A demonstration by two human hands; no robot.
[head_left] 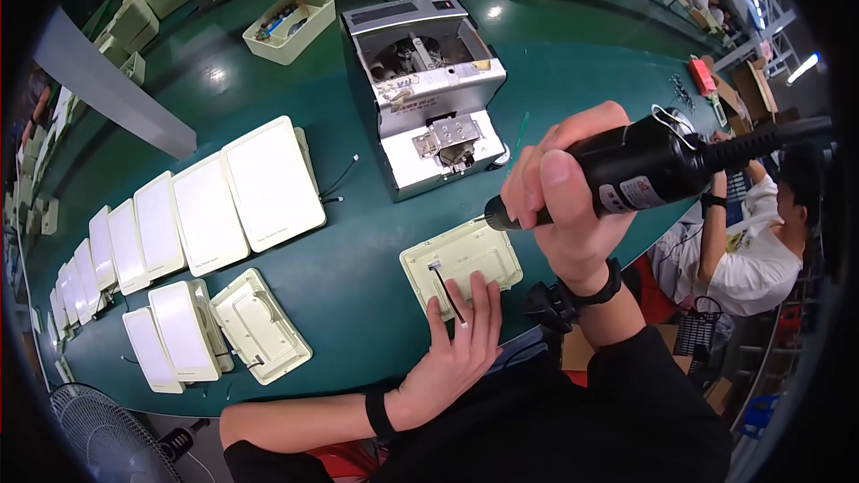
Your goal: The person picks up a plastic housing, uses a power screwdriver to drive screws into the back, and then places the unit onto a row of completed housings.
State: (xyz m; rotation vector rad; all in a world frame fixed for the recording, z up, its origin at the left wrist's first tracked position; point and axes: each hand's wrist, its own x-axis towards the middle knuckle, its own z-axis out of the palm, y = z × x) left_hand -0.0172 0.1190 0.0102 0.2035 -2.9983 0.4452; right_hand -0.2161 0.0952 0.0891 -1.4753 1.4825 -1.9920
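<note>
A cream plastic housing [420,264] lies on the green table in front of me, its ribbed inner side up. My left hand [461,331] rests on its near part with the fingers stretched out flat. Beside those fingers a short dark cable [447,293] with white connectors runs over the housing. My right hand [573,201] is wrapped round a black electric screwdriver [640,165], which is tilted with its nose down at the housing's far right corner. Whether its bit touches the housing I cannot tell.
A silver screw feeder [429,94] stands beyond the housing. Several white-faced panels [273,183] overlap in a row at left, with another open housing [261,326] nearer me. A cream bin [291,27] sits behind. A fan [112,438] is at lower left; a co-worker [756,241] sits at right.
</note>
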